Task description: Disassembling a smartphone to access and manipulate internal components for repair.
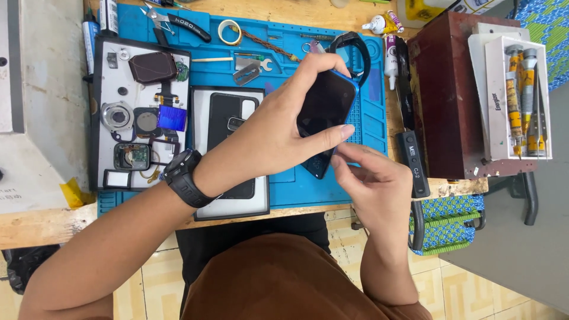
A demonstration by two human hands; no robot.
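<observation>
Two hands meet on one dark phone (325, 112), which we hold tilted above the right part of the blue work mat (296, 181), its lower tip hanging just over the mat's front half. Our left hand (278, 127) is clamped on it from the left, fingers arched over the top edge and thumb laid along the right side of the glass. Our right hand (370, 178) sits just below and right of the phone, fingertips pinched together at its lower right edge; whether they grip a pick or only the edge we cannot tell.

To do this well, we judge the left grip should stay firm while the right fingers work gently along the edge, so the glass is not stressed.

Outward from there, a second phone body (228, 121) lies in a black-rimmed tray (261, 204) at the mat's middle, under our left wrist and its black watch (182, 175). Small parts fill a grey tray (98, 112) at the mat's left edge. Tape (229, 32) and pliers (178, 22) lie along the far edge.
</observation>
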